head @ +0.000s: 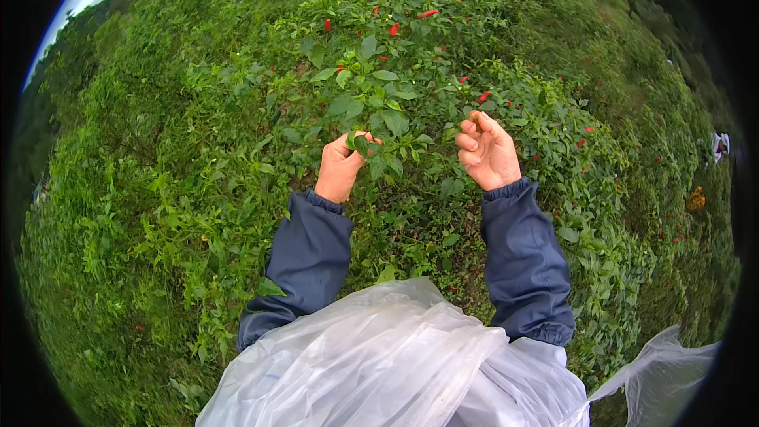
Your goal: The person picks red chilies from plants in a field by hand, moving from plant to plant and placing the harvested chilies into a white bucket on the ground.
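Observation:
My left hand (pixel 344 163) pinches a leafy stem of a chilli pepper plant (pixel 394 121), with a green leaf (pixel 362 143) curled at its fingertips. To the right, my right hand (pixel 487 151) is raised with its palm facing up and its fingers curled; thumb and forefinger meet at the tip, and whether something small is between them is unclear. Just above that hand hangs a red chilli pepper (pixel 484 96). More red chillies (pixel 394 29) show among the leaves farther up. Both forearms wear dark blue sleeves.
Translucent plastic sheeting (pixel 379 362) covers my front, and a loose piece (pixel 670 367) spreads to the lower right. Dense green plants surround both arms. A partly visible white object (pixel 720 147) and an orange patch (pixel 695 198) lie at the far right.

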A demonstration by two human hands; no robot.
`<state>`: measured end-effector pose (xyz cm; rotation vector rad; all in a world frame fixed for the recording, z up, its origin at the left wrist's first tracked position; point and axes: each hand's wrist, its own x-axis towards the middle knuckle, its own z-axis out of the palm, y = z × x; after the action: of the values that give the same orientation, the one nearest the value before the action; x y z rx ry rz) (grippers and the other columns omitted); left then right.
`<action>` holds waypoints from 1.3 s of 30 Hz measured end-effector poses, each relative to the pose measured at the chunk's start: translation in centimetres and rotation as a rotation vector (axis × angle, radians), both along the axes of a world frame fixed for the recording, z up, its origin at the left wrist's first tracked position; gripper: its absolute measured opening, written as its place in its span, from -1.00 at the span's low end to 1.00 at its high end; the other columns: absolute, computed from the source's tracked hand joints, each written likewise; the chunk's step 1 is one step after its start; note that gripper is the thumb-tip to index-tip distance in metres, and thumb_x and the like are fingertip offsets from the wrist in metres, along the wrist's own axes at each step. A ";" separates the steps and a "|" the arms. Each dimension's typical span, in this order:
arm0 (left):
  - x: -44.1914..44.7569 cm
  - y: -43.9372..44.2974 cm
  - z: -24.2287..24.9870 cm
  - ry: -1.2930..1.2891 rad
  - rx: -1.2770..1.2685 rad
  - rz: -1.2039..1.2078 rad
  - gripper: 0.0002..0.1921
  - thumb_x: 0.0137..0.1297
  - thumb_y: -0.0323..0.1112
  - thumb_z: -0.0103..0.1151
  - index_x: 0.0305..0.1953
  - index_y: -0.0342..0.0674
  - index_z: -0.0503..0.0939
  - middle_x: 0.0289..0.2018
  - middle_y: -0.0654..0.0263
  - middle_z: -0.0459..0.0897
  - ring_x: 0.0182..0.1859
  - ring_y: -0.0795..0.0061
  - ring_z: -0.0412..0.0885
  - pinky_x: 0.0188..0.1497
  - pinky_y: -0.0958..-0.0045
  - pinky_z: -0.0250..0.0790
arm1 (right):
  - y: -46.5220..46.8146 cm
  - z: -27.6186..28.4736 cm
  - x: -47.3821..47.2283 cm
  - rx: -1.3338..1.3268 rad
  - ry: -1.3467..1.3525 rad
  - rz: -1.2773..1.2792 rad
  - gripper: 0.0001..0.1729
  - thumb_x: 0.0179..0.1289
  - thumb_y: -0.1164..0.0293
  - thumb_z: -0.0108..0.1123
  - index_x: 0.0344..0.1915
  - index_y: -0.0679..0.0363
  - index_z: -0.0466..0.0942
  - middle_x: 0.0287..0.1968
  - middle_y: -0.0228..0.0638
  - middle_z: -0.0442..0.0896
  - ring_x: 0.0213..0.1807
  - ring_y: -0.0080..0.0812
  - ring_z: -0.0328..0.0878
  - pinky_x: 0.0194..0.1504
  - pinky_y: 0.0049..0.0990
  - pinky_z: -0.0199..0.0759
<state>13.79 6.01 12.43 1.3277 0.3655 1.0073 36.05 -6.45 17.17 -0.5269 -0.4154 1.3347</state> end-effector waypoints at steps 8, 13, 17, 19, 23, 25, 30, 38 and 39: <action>-1.3 0.9 0.1 -0.236 -0.065 -0.182 -0.90 0.24 -0.40 0.00 -0.27 -0.25 0.50 -0.32 0.35 0.52 -0.28 0.60 0.41 -0.16 0.57 0.26 | -1.4 1.4 -2.6 0.042 -0.324 0.040 -0.68 0.30 0.11 -0.02 -0.30 0.14 0.40 -0.45 -0.57 0.27 -0.56 -0.70 0.12 -0.68 -0.75 -0.11; -1.6 0.9 0.0 -0.208 -0.074 -0.092 -0.89 0.23 -0.41 -0.04 -0.27 -0.25 0.50 -0.31 0.34 0.54 -0.29 0.62 0.44 -0.19 0.58 0.27 | -1.6 1.6 -3.2 0.023 -0.267 0.136 -0.86 0.19 0.35 0.16 -0.32 0.04 0.37 -0.37 -0.50 0.44 -0.56 -0.70 0.24 -0.68 -0.75 -0.05; -2.4 1.0 0.2 -0.207 -0.054 -0.048 -0.85 0.29 -0.31 -0.05 -0.31 -0.24 0.47 -0.31 0.33 0.50 -0.23 0.51 0.40 -0.16 0.50 0.21 | -1.5 1.5 -3.3 -0.047 -0.306 0.140 -0.79 0.25 0.19 0.08 -0.36 0.04 0.34 -0.49 -0.55 0.33 -0.61 -0.70 0.16 -0.69 -0.74 -0.08; -3.1 1.1 0.3 -0.246 -0.059 -0.047 -0.79 0.30 -0.24 -0.04 -0.27 -0.28 0.46 -0.29 0.31 0.49 -0.19 0.44 0.41 -0.05 0.43 0.22 | -1.6 1.6 -3.2 -0.129 -0.226 0.162 -0.68 0.28 0.04 -0.03 -0.37 0.03 0.33 -0.54 -0.57 0.25 -0.63 -0.69 0.10 -0.70 -0.72 -0.10; -4.2 0.9 0.3 -0.316 -0.068 0.061 -0.86 0.27 -0.35 -0.05 -0.28 -0.25 0.48 -0.31 0.28 0.53 -0.25 0.50 0.44 -0.14 0.49 0.27 | -1.7 2.1 -3.5 -0.185 -0.159 0.222 -0.46 0.30 -0.16 -0.30 -0.34 0.09 0.35 -0.54 -0.55 0.21 -0.62 -0.65 0.09 -0.69 -0.69 -0.09; -4.7 1.0 0.3 -0.339 -0.032 0.053 -0.87 0.27 -0.35 -0.05 -0.28 -0.25 0.48 -0.31 0.28 0.53 -0.25 0.50 0.44 -0.15 0.48 0.27 | -1.8 2.5 -4.0 -0.222 -0.218 0.218 -0.57 0.32 -0.02 -0.23 -0.31 0.10 0.36 -0.51 -0.54 0.25 -0.60 -0.63 0.12 -0.67 -0.70 -0.07; -5.6 1.5 -0.1 -0.375 -0.035 0.056 -0.86 0.28 -0.35 -0.05 -0.29 -0.28 0.47 -0.29 0.25 0.52 -0.23 0.48 0.44 -0.13 0.48 0.28 | -2.2 3.3 -5.1 -0.144 -0.316 0.219 -0.95 0.22 0.42 0.00 -0.30 0.06 0.37 -0.42 -0.49 0.32 -0.53 -0.64 0.21 -0.65 -0.70 0.00; -9.6 2.3 -1.4 -0.484 -0.092 0.322 -0.83 0.30 -0.39 -0.16 -0.12 -0.28 0.34 -0.29 0.21 0.44 -0.25 0.40 0.40 -0.14 0.44 0.28 | -2.2 -5.6 -4.4 -0.151 -0.375 0.277 -0.85 0.24 0.33 0.07 -0.28 0.03 0.29 -0.58 -0.55 0.22 -0.61 -0.69 0.12 -0.69 -0.71 -0.08; -10.2 2.5 -1.4 -0.527 -0.147 0.350 -0.84 0.31 -0.38 -0.16 -0.15 -0.28 0.35 -0.30 0.22 0.44 -0.25 0.40 0.39 -0.14 0.43 0.27 | -2.1 -8.4 -5.3 -0.305 -0.612 0.287 -0.75 0.21 0.33 0.09 -0.16 0.06 0.27 -0.58 -0.48 0.31 -0.63 -0.60 0.20 -0.69 -0.63 0.01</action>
<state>3.61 8.55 10.99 0.8364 0.2647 1.5445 30.79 -8.53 8.78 -1.1761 -0.8173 1.5073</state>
